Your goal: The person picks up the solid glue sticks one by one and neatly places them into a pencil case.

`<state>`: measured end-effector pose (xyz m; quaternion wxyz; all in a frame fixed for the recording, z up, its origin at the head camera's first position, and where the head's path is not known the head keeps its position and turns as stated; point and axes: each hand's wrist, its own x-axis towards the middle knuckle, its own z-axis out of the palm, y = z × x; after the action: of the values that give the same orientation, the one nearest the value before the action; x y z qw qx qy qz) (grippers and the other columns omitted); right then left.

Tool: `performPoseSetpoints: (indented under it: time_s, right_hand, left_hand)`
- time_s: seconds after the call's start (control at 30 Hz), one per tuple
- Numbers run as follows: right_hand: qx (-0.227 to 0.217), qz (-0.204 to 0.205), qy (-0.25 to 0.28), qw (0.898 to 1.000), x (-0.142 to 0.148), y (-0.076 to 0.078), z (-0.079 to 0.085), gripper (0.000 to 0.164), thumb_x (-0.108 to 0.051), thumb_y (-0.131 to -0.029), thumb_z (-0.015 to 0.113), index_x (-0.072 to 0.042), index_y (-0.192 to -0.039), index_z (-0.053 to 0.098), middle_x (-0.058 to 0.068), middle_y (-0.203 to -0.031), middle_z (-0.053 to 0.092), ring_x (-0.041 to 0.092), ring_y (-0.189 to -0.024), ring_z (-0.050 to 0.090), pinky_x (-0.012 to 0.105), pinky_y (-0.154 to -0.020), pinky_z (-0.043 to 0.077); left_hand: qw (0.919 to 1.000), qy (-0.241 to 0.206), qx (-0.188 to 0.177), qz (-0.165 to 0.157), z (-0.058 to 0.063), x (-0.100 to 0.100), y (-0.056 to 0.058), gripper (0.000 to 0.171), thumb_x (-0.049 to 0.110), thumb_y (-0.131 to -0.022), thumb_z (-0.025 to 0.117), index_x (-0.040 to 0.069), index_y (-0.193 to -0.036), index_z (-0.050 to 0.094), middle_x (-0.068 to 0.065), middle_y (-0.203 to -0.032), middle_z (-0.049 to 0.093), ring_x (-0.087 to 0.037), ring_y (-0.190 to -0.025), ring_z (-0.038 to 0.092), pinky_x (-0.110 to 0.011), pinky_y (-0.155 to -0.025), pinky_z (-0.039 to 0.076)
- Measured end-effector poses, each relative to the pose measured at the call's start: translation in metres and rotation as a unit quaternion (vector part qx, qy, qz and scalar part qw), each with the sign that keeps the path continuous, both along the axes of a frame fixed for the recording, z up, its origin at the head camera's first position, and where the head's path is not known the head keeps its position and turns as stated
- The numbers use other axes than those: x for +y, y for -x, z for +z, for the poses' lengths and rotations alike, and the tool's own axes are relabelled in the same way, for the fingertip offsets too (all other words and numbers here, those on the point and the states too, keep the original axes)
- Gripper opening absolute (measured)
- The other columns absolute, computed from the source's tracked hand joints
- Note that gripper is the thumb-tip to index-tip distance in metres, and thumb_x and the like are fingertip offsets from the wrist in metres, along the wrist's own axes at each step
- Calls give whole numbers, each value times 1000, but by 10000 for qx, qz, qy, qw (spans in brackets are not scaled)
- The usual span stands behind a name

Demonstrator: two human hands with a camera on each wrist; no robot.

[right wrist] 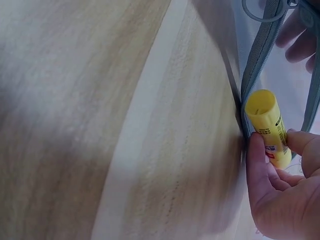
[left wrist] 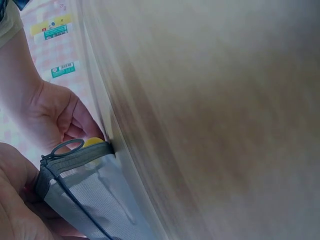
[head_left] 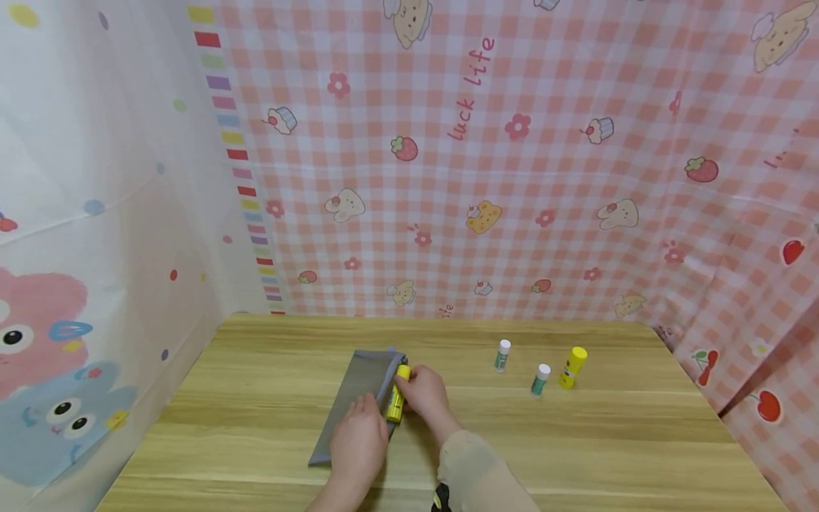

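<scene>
A grey mesh zip pouch (head_left: 361,384) lies slantwise on the table, its zipped side to the right. My left hand (head_left: 360,437) grips it near the opening; in the left wrist view the fingers go behind the pouch (left wrist: 90,187). My right hand (head_left: 427,392) pinches a yellow glue stick (head_left: 397,398) between thumb and fingers at that side. In the right wrist view the glue stick (right wrist: 270,127) is tilted at the parted zip edges, its end pointing into the opening. Some of the left fingers show beyond the mesh there.
Two small glue sticks with white caps, one farther back (head_left: 502,355) and one nearer (head_left: 540,380), stand to the right on the wooden table (head_left: 608,441). Beside them is another yellow glue stick (head_left: 572,368). A pink checked curtain (head_left: 473,171) hangs behind, and a white one (head_left: 147,213) at left.
</scene>
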<state>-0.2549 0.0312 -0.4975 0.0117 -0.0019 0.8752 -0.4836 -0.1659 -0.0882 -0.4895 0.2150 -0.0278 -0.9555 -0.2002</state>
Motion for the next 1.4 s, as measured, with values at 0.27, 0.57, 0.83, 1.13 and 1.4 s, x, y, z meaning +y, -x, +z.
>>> performPoseSetpoints:
  time_s: [0.27, 0.57, 0.83, 1.13, 1.4]
  right_hand:
    - [-292, -14, 125, 9995, -1, 2, 2, 24, -18, -91, 69, 5, -95, 62, 7, -71, 62, 18, -53, 65, 28, -50, 55]
    - [-183, 236, 828, 9961, 3, -4, 0, 31, -14, -91, 68, 11, -108, 60, 10, -79, 68, 24, -65, 69, 32, -57, 58]
    - [315, 509, 625, 9963, 13, -11, 4, 33, -14, -91, 69, 9, -114, 63, 8, -84, 67, 18, -66, 64, 30, -58, 55]
    - [817, 754, 449, 9928, 26, -21, 13, 35, -21, -92, 69, 5, -116, 64, 9, -93, 70, 22, -84, 67, 35, -75, 56]
    - [900, 807, 441, 9917, 39, -31, 17, 36, -17, -92, 69, 5, -120, 62, 8, -96, 70, 20, -85, 66, 32, -77, 55]
  left_hand:
    - [10000, 15, 45, -16, 2, 0, -2, 33, 5, -85, 63, -12, -112, 64, -28, -107, 69, -40, -100, 68, -55, -79, 55]
    - [9975, 108, 701, -66, -1, -1, 0, 20, 2, -82, 61, -10, -98, 63, -23, -91, 69, -37, -82, 68, -52, -61, 54]
    - [9969, 75, 775, -128, 2, -3, 2, 17, 1, -81, 61, -9, -95, 62, -20, -84, 67, -35, -73, 66, -48, -57, 52]
    - [9974, 15, 714, -128, 3, -3, 1, 21, -1, -80, 62, -10, -98, 63, -18, -84, 66, -35, -72, 65, -48, -57, 52]
    - [9985, -36, 529, -112, 2, -3, 3, 13, 1, -82, 60, -7, -93, 61, -15, -76, 62, -32, -66, 62, -45, -54, 50]
